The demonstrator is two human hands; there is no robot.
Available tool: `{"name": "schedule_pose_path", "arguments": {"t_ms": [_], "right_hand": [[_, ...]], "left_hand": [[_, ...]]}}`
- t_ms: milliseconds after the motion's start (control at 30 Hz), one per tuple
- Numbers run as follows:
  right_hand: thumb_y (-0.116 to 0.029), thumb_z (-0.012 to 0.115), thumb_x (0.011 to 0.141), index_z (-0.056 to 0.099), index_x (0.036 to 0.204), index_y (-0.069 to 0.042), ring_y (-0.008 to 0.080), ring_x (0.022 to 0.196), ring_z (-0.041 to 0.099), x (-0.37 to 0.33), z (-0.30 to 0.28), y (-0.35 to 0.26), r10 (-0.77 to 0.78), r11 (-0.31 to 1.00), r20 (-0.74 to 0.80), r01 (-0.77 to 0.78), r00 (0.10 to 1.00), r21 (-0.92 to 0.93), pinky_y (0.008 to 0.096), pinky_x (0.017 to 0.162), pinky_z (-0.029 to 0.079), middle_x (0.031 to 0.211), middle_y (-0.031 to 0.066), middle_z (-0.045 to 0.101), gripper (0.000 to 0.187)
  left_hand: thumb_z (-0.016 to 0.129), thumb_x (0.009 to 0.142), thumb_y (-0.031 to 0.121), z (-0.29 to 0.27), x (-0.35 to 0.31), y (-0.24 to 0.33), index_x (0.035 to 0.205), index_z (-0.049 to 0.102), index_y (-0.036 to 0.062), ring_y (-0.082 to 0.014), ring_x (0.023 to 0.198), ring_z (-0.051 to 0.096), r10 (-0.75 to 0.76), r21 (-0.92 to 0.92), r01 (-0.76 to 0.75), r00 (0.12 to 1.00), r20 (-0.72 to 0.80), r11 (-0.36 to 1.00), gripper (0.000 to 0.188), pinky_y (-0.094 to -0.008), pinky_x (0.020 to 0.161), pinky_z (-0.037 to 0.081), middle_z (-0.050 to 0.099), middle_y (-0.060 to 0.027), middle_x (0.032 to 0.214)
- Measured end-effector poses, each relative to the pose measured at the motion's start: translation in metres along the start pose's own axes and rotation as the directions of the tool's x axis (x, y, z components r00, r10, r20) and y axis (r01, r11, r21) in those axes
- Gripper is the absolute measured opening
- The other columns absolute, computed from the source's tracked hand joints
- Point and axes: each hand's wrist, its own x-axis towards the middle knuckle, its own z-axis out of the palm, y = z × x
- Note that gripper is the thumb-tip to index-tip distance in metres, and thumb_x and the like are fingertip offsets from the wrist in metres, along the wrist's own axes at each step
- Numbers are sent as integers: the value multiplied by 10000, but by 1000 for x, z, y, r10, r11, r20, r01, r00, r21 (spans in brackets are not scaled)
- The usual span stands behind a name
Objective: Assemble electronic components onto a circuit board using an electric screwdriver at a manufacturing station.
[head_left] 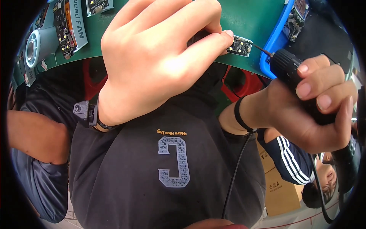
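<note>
My left hand (156, 57) is closed, thumb and fingers pinching one end of a small black circuit board in a light-coloured housing (242, 46) at the table's near edge. Its fingertips are partly hidden behind the hand. My right hand (305, 114) is wrapped round a black electric screwdriver (284, 65), held tilted with its thin bit (263, 50) pointing left at the board's free end. The bit's tip looks very close to that end; whether they touch I cannot tell.
On the green table (251, 19), a blue tray (270, 53) at right holds dark parts (295, 24). Light-blue fan housings (40, 44) and circuit boards (63, 30) lie at left. A cable (236, 171) hangs by my right wrist. A person in a striped sleeve (291, 160) and cartons (282, 192) are lower right.
</note>
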Motion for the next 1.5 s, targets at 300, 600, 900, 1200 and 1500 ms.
{"name": "schedule_pose_path", "arguments": {"t_ms": [300,600,900,1200,1500], "right_hand": [[-210,433,930,454,676,-110,169,473,454,5,16,15,157,962,-92,-131,983,239,359,550,457,653,44,457,274],[-235,450,948,461,693,-115,161,502,473,-8,36,9,202,972,-373,-138,906,192,344,563,459,643,27,458,281],[-201,495,910,449,691,-117,168,488,448,-27,-88,-42,-168,985,-667,140,726,-97,325,530,437,633,13,446,239],[-160,549,906,460,834,-65,181,478,480,-19,-126,-22,11,997,-594,-56,804,-57,311,531,465,667,64,512,149],[-233,512,892,425,664,-112,187,486,434,-21,-69,-34,34,932,-577,-234,816,-276,368,571,440,604,33,412,273]], "left_hand": [[766,683,115,0,-4,-6,856,768,102,-134,645,564,12,-20,-13,999,-42,1000,174,-267,604,409,595,36,768],[842,709,171,18,-15,-32,982,803,157,-141,730,604,288,91,-281,954,-81,956,276,-287,670,436,669,55,854],[843,745,126,7,-9,-17,1012,805,131,-153,749,600,228,150,-236,971,65,960,270,-290,712,439,673,28,867],[852,751,155,14,-1,-1,993,809,157,-136,744,584,237,190,-245,970,64,951,245,-286,691,425,667,49,866],[850,731,122,6,-6,-5,989,808,127,-159,748,599,239,165,-246,969,61,955,262,-299,699,442,668,20,863]]}}
